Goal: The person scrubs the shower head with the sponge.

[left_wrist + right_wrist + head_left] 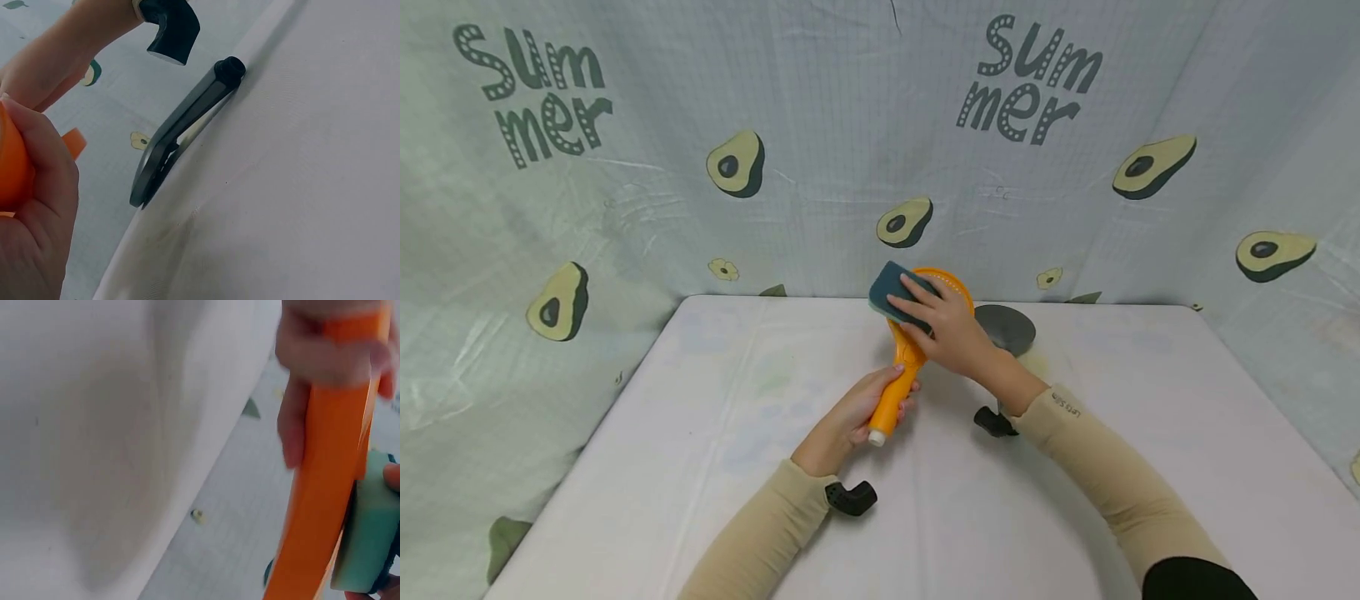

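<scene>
My left hand [855, 407] grips an orange shower head [891, 402] by its handle, whose white connector end points toward me. The round head is tilted up and away, above the table. My right hand [961, 335] holds a dark-and-pale-green sponge [889, 286] over the shower head's face, hiding much of it. From the right wrist view, the sponge's light green side [365, 531] lies right against the orange body [328, 487], with fingers at the sponge's edges. In the left wrist view, the left hand [47, 187] wraps the orange handle.
A grey shower head [1004, 328] with a dark handle lies on the white-covered table [760, 467], just right of and behind my right hand. Behind the table's far edge hangs a pale curtain [835, 100] printed with avocados.
</scene>
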A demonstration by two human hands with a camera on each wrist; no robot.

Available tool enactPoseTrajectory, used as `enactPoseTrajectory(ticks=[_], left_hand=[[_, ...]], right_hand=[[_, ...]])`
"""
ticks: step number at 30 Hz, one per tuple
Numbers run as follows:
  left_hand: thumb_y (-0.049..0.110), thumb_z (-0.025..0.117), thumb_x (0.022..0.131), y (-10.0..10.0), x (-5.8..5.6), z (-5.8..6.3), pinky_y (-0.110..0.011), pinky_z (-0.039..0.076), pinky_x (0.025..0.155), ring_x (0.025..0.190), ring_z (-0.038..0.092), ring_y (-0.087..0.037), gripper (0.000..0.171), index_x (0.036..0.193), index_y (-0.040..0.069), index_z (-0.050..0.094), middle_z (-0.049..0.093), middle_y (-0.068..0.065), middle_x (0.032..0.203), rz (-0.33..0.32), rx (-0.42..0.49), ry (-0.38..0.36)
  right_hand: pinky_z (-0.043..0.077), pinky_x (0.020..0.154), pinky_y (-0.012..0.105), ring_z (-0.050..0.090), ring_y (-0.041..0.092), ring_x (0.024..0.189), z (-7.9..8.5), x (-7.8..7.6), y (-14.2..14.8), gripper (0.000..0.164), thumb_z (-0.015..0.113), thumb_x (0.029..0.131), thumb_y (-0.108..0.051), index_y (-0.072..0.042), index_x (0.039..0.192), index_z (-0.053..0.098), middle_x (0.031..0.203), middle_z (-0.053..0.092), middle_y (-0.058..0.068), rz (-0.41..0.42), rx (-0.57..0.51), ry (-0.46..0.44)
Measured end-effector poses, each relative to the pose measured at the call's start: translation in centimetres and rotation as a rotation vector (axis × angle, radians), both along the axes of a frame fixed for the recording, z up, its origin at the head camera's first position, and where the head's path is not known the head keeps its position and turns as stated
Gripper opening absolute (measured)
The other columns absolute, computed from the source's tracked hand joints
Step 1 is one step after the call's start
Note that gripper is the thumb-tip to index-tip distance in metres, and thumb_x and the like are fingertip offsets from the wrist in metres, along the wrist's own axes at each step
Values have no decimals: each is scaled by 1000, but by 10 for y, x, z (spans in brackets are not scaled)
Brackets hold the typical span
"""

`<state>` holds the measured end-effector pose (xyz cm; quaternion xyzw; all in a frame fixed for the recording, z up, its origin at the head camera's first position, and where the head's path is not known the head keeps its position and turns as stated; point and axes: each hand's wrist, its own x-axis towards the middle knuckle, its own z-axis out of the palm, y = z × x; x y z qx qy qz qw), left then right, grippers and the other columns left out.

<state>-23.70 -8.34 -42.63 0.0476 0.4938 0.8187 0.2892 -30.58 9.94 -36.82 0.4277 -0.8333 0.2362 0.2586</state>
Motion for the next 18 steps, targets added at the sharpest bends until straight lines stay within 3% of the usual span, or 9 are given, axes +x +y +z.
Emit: enactPoseTrajectory(ticks=[4,7,12,15,18], left_hand=[[30,37,113,0,0,1,-12,52,57,57,56,0,34,128,1,43,55,0,93,-3,15,15],[31,36,113,0,0,3,-12,52,56,57,56,0,38,132,-2,40,54,0,93,-3,18,12],[31,36,113,0,-1,5,-12,51,56,57,55,0,49,142,-7,30,54,1,93,4,9,-1],[31,37,112,0,-1,5,-12,51,55,57,54,-1,45,135,-8,35,54,0,90,17,-3,-10],[31,37,112,0,-1,4,-12,50,54,56,53,-1,41,128,-7,40,54,0,87,39,-15,-17]], right_hand=[[35,113,59,45,50,135,0,10,-8,41,74,94,-11,-9,134,69,147,54,20,87,100,64],[36,112,59,45,51,135,3,9,-7,41,75,94,-10,-10,135,68,147,53,20,95,121,60],[30,117,58,37,46,142,8,-8,8,43,71,98,-11,-8,140,63,154,46,19,-35,33,-66],[27,118,60,33,45,145,6,-17,23,44,69,99,-10,-6,142,61,156,43,19,-140,-48,-142],[26,117,61,32,46,145,4,-21,35,45,68,99,-9,-4,143,60,156,42,22,-192,-103,-180]])
